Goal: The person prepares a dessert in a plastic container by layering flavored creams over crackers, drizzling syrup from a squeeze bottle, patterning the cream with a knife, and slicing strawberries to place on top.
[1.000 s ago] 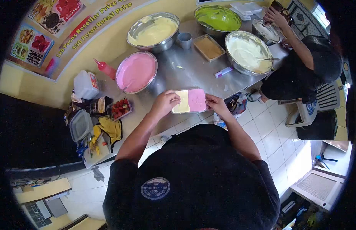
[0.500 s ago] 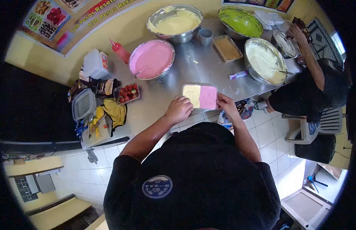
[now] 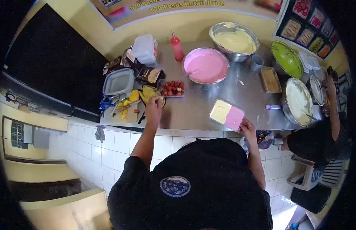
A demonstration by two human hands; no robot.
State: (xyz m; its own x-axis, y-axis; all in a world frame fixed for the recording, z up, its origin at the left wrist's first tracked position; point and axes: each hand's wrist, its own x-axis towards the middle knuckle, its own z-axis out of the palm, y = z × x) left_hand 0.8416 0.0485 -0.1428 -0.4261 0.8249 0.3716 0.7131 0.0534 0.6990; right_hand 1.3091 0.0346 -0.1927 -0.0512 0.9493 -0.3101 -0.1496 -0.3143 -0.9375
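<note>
My right hand (image 3: 248, 128) grips the lower right corner of a clear rectangular tub (image 3: 227, 114). The tub is tilted, and its filling is half pale yellow and half pink, side by side. Over at the left, my left hand (image 3: 154, 109) is at the yellow cloth (image 3: 148, 92), fingers bent together. Whether a fold of cloth is between those fingers is hidden. Just right of that hand stands a clear box of strawberries (image 3: 172, 88). Yellow fruit pieces or peels (image 3: 131, 97) lie on a board to its left.
Bowls of pink cream (image 3: 206, 65), yellow cream (image 3: 234, 41), green cream (image 3: 287, 59) and pale cream (image 3: 298, 100) stand along the steel table. A red squeeze bottle (image 3: 177, 48), grey cup (image 3: 256, 62) and brown-filled tray (image 3: 271, 79) stand there too. Another person's arm (image 3: 333, 103) is at far right.
My left hand has left the tub and moved left to the yellow cloth. My right hand still holds the tub, now more tilted. The view has turned to the left.
</note>
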